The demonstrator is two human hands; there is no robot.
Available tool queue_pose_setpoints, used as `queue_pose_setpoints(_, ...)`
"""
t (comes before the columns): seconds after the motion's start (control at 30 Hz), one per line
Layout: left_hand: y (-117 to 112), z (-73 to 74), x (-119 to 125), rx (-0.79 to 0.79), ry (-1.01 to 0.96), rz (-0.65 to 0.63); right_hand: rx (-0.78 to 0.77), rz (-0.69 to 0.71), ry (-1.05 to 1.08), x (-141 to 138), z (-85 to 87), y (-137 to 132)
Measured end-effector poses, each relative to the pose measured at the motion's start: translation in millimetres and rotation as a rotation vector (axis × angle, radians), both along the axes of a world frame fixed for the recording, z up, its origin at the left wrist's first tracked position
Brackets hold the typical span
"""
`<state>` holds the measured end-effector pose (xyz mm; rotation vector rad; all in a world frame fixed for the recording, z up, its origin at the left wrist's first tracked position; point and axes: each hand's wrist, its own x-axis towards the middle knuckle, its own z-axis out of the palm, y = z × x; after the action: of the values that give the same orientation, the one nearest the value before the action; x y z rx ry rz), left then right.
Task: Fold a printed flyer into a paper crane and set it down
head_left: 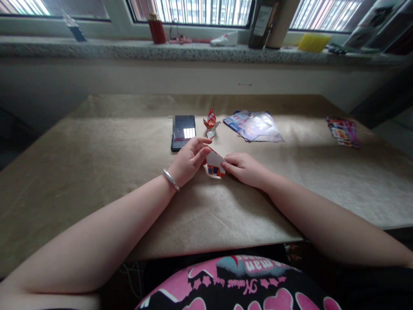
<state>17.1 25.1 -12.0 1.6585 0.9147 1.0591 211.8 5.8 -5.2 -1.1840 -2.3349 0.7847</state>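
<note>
A small folded piece of printed paper, white with red and blue, lies on the table between my hands. My left hand, with a silver bangle on its wrist, pinches the paper's left edge. My right hand presses its fingertips on the paper's right edge, fingers closed together. Just behind them stands a finished folded paper figure, red and white.
A dark phone lies behind my left hand. Glossy magazine pages lie at the back right, and another colourful leaflet at the far right. The window sill holds a red cup, a yellow object and other items.
</note>
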Motion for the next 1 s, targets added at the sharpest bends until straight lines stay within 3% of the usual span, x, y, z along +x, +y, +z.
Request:
queue_pose_setpoints(0.43, -2.5, 3.7, -2.6, 0.000, 0.089, 0.097, -0.150, -0.014, 0.107, 8.6, 3.8, 2.6)
queue_pose_setpoints(0.6, -2.8, 3.1, -3.8, 0.050, 0.062, 0.043, -0.134, -0.030, 0.094, 12.1, 3.2, 4.0)
queue_pose_setpoints(0.8, -4.0, -0.4, -0.5, -0.119, 0.047, -0.160, -0.097, -0.125, 0.145, 11.5, -2.9, 5.6)
queue_pose_setpoints(1.0, -3.8, -4.2, 2.8, 0.047, 0.218, -0.052, -0.126, -0.182, 0.224, 7.9, -7.7, 4.1)
